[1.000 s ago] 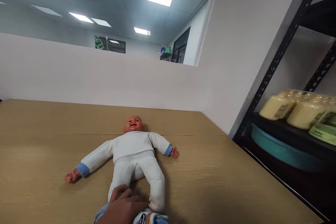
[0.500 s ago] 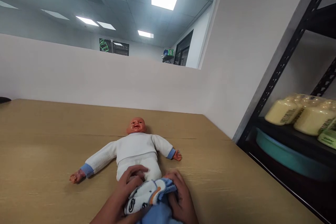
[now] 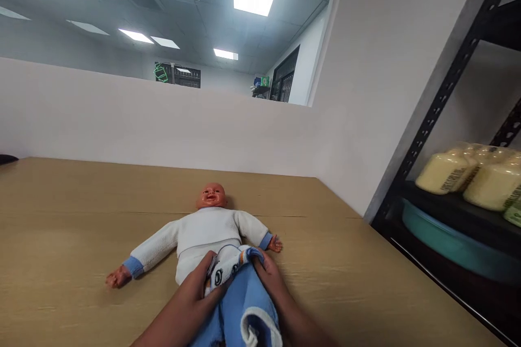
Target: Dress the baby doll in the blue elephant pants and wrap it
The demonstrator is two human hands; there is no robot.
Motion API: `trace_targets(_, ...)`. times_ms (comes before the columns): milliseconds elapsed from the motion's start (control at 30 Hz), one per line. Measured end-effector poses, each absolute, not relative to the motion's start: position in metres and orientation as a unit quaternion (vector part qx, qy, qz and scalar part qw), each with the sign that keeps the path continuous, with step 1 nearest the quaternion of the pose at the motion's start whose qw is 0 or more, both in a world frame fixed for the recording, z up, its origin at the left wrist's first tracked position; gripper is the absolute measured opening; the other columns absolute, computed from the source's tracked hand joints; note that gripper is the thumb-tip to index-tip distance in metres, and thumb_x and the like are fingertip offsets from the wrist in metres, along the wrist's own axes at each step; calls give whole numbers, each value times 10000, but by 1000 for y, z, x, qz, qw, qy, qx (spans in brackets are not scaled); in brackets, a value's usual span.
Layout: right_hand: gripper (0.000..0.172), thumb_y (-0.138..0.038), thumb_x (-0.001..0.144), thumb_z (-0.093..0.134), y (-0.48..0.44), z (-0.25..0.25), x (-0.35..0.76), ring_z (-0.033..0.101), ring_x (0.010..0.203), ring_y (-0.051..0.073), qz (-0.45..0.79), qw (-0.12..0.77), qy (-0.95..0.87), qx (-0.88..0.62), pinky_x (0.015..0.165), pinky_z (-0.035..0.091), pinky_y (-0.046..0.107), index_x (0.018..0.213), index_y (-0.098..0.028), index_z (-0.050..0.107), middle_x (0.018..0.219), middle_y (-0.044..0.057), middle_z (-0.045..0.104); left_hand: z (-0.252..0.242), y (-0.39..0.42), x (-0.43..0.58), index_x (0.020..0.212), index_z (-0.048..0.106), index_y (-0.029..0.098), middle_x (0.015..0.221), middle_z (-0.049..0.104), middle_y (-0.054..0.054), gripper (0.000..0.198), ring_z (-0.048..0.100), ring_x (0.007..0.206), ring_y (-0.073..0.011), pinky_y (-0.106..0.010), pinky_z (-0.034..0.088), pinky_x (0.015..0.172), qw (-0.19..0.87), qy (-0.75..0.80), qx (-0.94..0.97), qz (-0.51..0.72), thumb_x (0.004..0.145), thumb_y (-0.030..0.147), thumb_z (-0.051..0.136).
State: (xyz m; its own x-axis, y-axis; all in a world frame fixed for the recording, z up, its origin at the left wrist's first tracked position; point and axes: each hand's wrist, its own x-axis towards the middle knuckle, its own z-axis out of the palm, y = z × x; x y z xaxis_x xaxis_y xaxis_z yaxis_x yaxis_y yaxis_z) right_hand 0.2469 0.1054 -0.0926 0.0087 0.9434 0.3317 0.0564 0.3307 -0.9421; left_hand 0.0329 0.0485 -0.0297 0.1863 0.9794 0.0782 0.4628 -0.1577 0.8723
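A baby doll point(image 3: 209, 227) in a white fleece top with blue cuffs lies on its back on the wooden table, its head away from me and its arms spread. Over its lower body is a blue garment point(image 3: 240, 303) with white trim and a white patch with an embroidered face. My left hand point(image 3: 203, 284) grips the garment's upper edge on the left, fingers closed on the cloth. On the right, my right hand point(image 3: 266, 274) pinches the same edge, its fingers partly tucked behind the cloth. The doll's legs are hidden.
The wooden table point(image 3: 81, 238) reaches back to a white wall point(image 3: 163, 130) with a large window or mirror above it. At right stands a black metal shelf point(image 3: 431, 114) holding cream-coloured bottles point(image 3: 443, 173) in clear wrap and a teal basin point(image 3: 451, 238).
Both hands have drawn the garment's upper edge further up toward the doll's waist. More of the blue cloth and a white-trimmed opening now show below them.
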Motion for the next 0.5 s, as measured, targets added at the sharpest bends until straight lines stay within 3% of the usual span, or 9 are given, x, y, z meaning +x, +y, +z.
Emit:
trace_targets(100,544,-754,880,673,108,-92,246,722,988,318,397,561,-586,-429,985,596,487,964,-225,767,945,99,787,-20,41,29,1590,470,167,1660,493,-147,893,428,1556,-398,-552,335,1305,400,529,676,322,859,604,741)
trace_targets(200,451,-672,915,666,97,-87,247,724,1038,318,412,543,-594,-428,1016,579,487,1002,-243,771,1013,90,798,-16,39,17,1582,474,189,1650,517,-122,923,471,1533,-382,-518,367,1301,433,484,700,298,781,520,794)
trace_targets(300,349,-532,1002,594,78,-77,255,700,1149,311,460,465,-626,-424,1074,537,490,1101,-240,759,1118,86,782,-15,38,8,1587,469,179,1604,577,-119,896,536,1482,-357,-476,423,1270,438,487,710,259,777,455,736)
trace_targets(367,322,-476,984,644,66,-68,269,680,1203,321,498,404,-652,-404,1105,506,490,1175,-235,740,1164,85,765,-16,38,6,1565,508,191,1554,629,-102,841,578,1442,-342,-437,461,1241,418,507,716,236,786,436,711)
trace_targets(500,554,-400,834,835,53,-45,306,672,1191,309,527,312,-707,-353,1073,512,446,1347,-261,678,1255,58,734,-17,37,11,1421,663,259,1439,719,-50,658,642,1360,-331,-394,520,1184,347,517,750,224,771,352,697)
